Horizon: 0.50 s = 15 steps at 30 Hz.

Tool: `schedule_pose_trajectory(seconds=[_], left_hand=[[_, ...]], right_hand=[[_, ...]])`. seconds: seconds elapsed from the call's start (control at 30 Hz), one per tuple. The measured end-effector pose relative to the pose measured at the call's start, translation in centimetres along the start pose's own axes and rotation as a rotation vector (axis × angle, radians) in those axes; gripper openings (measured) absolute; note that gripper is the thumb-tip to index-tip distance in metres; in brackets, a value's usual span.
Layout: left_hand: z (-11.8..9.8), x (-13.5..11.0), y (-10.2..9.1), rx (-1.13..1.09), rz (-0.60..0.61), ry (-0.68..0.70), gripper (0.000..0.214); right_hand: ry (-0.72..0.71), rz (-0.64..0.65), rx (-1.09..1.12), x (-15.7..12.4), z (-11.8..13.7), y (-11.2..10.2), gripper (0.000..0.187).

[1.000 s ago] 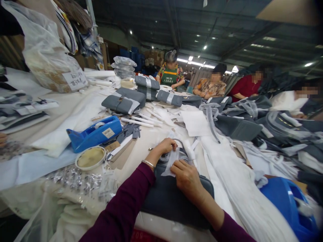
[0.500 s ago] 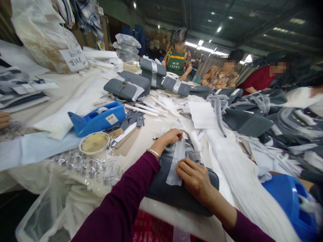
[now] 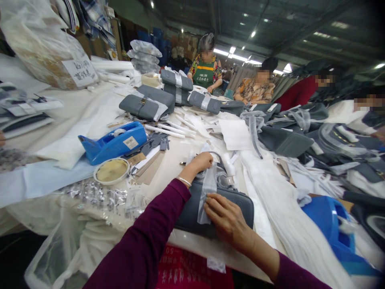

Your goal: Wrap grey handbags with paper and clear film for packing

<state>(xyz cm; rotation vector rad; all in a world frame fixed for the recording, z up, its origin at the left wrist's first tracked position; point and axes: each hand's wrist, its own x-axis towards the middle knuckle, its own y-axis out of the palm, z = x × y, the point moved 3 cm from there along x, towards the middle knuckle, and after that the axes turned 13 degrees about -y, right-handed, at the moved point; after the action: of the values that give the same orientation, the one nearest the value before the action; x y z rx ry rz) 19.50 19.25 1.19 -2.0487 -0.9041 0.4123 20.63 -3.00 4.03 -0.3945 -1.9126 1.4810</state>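
A dark grey bag (image 3: 237, 202) lies flat on the white-covered table (image 3: 84, 116) in front of me. Over it runs a strip of clear plastic wrap (image 3: 207, 188). My left hand (image 3: 201, 161) is closed on the strip's far end, at the bag's handle. My right hand (image 3: 226, 218) presses the strip's near end against the bag with its fingers stretched flat.
A blue tape dispenser (image 3: 112, 142) and a roll of tape (image 3: 112, 170) sit to the left. Small clear packets (image 3: 99, 196) lie near my left sleeve. Wrapped grey bags (image 3: 147, 106) are piled further back, a blue bin (image 3: 333, 224) stands right. Several people work across the table.
My right hand has slid toward me along the bag, drawing the plastic strip down over it. My left hand stays at the handle end.
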Motion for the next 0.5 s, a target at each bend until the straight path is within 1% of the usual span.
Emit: schedule_pose_trajectory(seconds=[0.07, 0.13, 0.23, 0.3, 0.37, 0.43, 0.5], left_hand=[[-0.7, -0.3, -0.2, 0.047, -0.054, 0.011, 0.021], [-1.5, -0.8, -0.6, 0.08, -0.104, 0.048, 0.025], [-2.7, -2.7, -1.9, 0.102, -0.143, 0.145, 0.029], [-3.0, -5.1, -2.8, 0.093, -0.161, 0.213, 0.032], [-2.9, -8.3, -3.1, 0.052, -0.172, 0.296, 0.034], [-2.4, -11.7, -2.7, 0.003, -0.147, 0.4, 0.033], [-1.7, -14.7, -1.6, -0.023, -0.112, 0.494, 0.034]], right_hand=[[0.023, 0.027, -0.014, -0.5, 1.0, 0.2, 0.025], [0.052, 0.038, -0.042, -0.8, 1.9, 0.3, 0.03], [0.099, 0.046, -0.06, -1.0, 2.8, 0.5, 0.035], [0.12, 0.039, -0.061, -1.0, 3.0, 0.7, 0.034], [0.125, 0.013, -0.065, -1.0, 2.9, 0.8, 0.034], [0.123, -0.014, -0.06, -1.0, 2.8, 0.9, 0.033], [0.137, -0.033, -0.039, -1.1, 2.7, 0.8, 0.032]])
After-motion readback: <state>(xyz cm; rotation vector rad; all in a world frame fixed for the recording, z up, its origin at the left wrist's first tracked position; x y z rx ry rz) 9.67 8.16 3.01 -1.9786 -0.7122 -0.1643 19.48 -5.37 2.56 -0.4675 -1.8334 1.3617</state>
